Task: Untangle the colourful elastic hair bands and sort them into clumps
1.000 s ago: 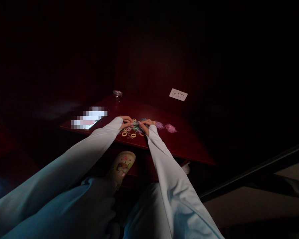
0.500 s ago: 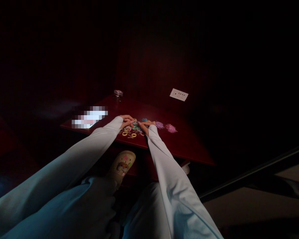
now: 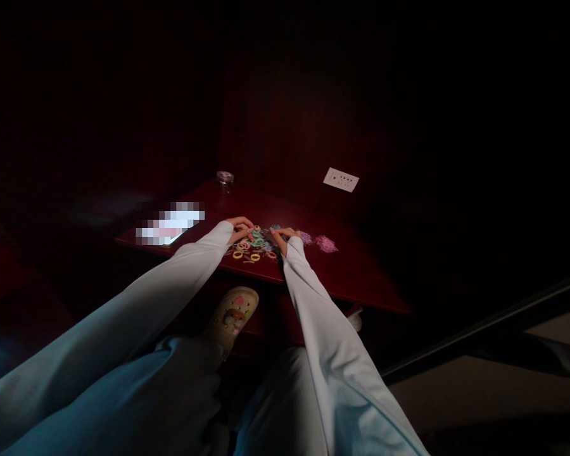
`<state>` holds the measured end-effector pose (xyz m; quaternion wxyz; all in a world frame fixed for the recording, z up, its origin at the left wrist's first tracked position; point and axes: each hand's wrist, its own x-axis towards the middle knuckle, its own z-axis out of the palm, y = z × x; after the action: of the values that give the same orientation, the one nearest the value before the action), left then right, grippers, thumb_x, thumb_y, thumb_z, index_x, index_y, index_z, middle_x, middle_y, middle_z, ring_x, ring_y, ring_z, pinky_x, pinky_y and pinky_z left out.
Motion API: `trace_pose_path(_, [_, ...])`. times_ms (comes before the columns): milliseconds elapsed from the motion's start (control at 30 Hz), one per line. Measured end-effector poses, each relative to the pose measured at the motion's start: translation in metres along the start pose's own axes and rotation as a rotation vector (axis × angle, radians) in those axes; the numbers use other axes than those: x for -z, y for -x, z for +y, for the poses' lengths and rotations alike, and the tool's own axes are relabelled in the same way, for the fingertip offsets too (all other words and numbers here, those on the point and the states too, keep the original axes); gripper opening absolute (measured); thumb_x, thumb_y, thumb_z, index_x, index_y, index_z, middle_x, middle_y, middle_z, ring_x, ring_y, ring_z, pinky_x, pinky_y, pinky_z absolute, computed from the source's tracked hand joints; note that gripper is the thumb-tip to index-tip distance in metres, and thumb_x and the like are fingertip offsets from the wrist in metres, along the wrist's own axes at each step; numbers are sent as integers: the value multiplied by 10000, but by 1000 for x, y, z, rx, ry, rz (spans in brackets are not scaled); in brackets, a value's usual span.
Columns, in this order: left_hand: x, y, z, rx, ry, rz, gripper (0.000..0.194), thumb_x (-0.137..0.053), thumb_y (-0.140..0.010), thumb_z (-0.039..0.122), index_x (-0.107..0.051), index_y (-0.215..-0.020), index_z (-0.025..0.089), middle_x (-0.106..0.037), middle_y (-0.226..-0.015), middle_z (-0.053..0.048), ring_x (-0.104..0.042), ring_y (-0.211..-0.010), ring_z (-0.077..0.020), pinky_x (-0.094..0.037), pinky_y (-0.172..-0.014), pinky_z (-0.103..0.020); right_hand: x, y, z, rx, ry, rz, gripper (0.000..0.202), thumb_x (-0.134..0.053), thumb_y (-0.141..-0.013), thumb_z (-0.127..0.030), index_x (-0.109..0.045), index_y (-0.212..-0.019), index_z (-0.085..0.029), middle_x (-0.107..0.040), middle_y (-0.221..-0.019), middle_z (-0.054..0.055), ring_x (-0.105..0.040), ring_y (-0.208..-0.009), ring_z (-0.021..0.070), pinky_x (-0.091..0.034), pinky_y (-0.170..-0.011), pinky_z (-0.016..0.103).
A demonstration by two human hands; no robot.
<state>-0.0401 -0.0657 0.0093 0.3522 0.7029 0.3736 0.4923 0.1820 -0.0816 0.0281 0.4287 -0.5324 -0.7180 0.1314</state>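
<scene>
A loose pile of coloured hair ties, in yellow, green, pink and grey, lies near the front edge of the dark red table. My left hand rests at the pile's left side, its fingers bent but apart, with no tie visible in its grip. On the other side is my right hand, thumb and fingers parted, between the pile and a blue bunch. Just right of it sit a purple bunch and a pink bunch of ties. Small details at the fingertips are hard to make out.
A lit, blurred-out screen lies at the table's left. Behind it stands a small clear jar. A white socket plate is on the back panel. Below the table edge shows a beige clog. The surroundings are very dark.
My two hands have drawn apart: the right one has shifted slightly to the right, showing more of the pile between them. The left hand has barely moved.
</scene>
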Motion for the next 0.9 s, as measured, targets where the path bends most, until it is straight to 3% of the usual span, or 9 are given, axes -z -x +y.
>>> trace_pose_path(300, [4,-4,-6,-23,-34,70,395,-723,-744,572,-672,-873,203,-757,-729,-48,-691,-705,-204,-504,-639,-282,15,-13,2,-189,323,180,364,-591,-999,-547,-853,-1009,-295,-725,-1159,75,-498,-1132,295,-317,-944,407])
trace_pose_path(500, [0,-3,-2,5,-125,130,206,-682,-773,383,-686,-844,190,-758,-756,-47,-625,-664,-168,-492,-640,-268,5,-31,12,-58,474,142,306,-637,-985,-493,-854,-996,-279,-677,-1245,110,-450,-1190,339,-306,-966,458])
trace_pose_path(667, [5,-3,1,-2,-243,114,152,-677,-805,326,-723,-872,198,-768,-835,-42,-638,-763,-185,-520,-759,-300,2,-26,14,-8,307,217,335,-608,-989,-542,-850,-1025,-313,-644,-1283,86,-431,-1169,323,-315,-984,469])
trace_pose_path(733, [6,-2,0,-8,-306,127,158,-686,-803,338,-741,-874,208,-756,-835,-32,-635,-796,-195,-522,-802,-315,2,-18,10,76,251,174,301,-638,-976,-549,-850,-1013,-339,-646,-1270,67,-426,-1175,311,-320,-1002,462])
trace_pose_path(900, [9,-3,-2,-29,-418,107,194,-669,-818,375,-765,-888,223,-731,-855,-25,-620,-828,-207,-511,-851,-335,4,2,0,322,248,-82,214,-753,-907,-559,-855,-989,-390,-678,-1253,25,-427,-1177,286,-331,-1035,443])
